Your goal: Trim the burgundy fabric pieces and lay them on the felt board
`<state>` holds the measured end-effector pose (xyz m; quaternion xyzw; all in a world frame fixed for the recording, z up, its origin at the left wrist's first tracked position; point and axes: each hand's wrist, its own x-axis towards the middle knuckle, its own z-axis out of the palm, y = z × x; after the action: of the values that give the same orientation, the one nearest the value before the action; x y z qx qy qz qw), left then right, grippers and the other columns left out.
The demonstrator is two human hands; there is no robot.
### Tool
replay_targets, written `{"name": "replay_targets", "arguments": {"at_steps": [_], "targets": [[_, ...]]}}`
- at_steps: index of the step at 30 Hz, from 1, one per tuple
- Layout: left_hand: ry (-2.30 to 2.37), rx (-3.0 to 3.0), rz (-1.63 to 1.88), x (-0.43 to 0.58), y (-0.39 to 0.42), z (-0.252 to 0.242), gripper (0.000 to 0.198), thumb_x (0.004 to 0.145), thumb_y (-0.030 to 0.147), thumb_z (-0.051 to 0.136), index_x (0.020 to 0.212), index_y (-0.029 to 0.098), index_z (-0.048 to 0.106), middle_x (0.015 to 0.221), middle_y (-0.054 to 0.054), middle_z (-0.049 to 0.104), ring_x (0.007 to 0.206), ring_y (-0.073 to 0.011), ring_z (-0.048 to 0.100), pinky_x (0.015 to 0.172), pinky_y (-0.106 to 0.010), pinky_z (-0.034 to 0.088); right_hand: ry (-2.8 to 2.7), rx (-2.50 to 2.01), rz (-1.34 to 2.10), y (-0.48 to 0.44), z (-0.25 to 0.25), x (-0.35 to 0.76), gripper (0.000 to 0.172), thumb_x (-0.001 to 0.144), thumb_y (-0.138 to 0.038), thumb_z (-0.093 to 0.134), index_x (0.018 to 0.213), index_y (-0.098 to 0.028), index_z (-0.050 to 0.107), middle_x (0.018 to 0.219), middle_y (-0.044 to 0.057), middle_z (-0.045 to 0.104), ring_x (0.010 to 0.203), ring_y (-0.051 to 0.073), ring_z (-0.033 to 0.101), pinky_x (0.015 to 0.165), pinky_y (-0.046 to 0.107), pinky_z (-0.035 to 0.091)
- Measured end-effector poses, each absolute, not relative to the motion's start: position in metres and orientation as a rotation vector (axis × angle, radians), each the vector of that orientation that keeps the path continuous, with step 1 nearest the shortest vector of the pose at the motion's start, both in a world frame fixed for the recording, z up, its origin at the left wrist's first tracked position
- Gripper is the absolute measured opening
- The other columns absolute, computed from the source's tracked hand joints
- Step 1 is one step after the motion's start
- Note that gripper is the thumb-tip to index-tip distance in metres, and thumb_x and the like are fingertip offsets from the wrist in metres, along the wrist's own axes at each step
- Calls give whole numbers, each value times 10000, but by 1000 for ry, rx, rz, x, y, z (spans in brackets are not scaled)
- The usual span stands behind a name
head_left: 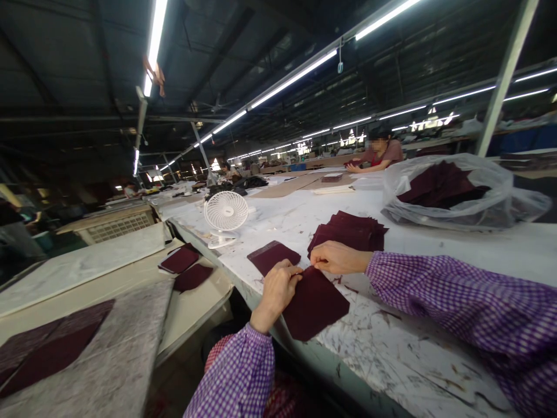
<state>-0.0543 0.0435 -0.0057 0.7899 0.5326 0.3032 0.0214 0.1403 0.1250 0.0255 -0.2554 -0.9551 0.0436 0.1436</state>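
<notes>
A dark maroon fabric piece [317,305] lies at the near edge of the white table, its lower corner over the edge. Both hands pinch its top edge, close together. My left hand [278,290] has thumb and fingers closed on the upper left corner. My right hand [337,257] is closed on the edge just to the right of it. Beyond the left hand lies another maroon piece [275,255] with a greyish strip. A pile of maroon pieces [346,231] sits right behind the right hand.
A small white fan [225,211] stands at the table's left edge. At the right is a clear plastic bag [435,217] of maroon pieces. More pieces [194,277] lie on the lower left surface. A person [383,154] leans on the table's far side.
</notes>
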Motion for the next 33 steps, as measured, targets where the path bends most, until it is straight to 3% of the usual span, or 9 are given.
{"name": "replay_targets", "arguments": {"at_steps": [4, 15, 26, 30, 33], "targets": [[1599, 2433, 958, -57, 46, -8, 236, 864, 230, 500, 991, 227, 698, 831, -24, 612, 796, -150, 570, 718, -264, 445, -2755, -652, 41, 121, 23, 141, 127, 776, -120, 489, 734, -152, 604, 766, 35, 601, 692, 139, 527, 661, 235, 359], [1582, 2391, 1000, -57, 47, -12, 314, 835, 110, 478, 984, 260, 709, 806, -9, 594, 775, -138, 559, 722, -253, 445, -2826, -534, 48, 125, 26, 145, 187, 857, -176, 477, 802, -151, 654, 772, 38, 578, 713, 142, 520, 645, 238, 358], [1608, 2650, 842, -56, 44, -12, 332, 900, 157, 412, 1035, 277, 690, 846, -31, 570, 822, -157, 522, 771, -277, 441, -2927, -308, -720, 110, 18, 150, 173, 908, -117, 423, 892, -136, 595, 922, 84, 563, 796, 186, 482, 613, 287, 365], [1638, 2647, 821, -54, 43, -11, 333, 902, 158, 407, 1012, 279, 697, 860, -29, 577, 831, -157, 522, 776, -273, 437, -2850, -564, -645, 113, 22, 153, 199, 887, -84, 430, 830, -133, 615, 854, 76, 580, 827, 203, 509, 724, 339, 414], [1667, 2642, 820, -52, 43, -11, 343, 902, 152, 395, 1005, 272, 699, 866, -33, 574, 827, -162, 520, 760, -278, 437, -2757, -575, -313, 106, 24, 148, 260, 894, -77, 374, 941, -130, 624, 951, 89, 590, 888, 185, 530, 798, 325, 431]]}}
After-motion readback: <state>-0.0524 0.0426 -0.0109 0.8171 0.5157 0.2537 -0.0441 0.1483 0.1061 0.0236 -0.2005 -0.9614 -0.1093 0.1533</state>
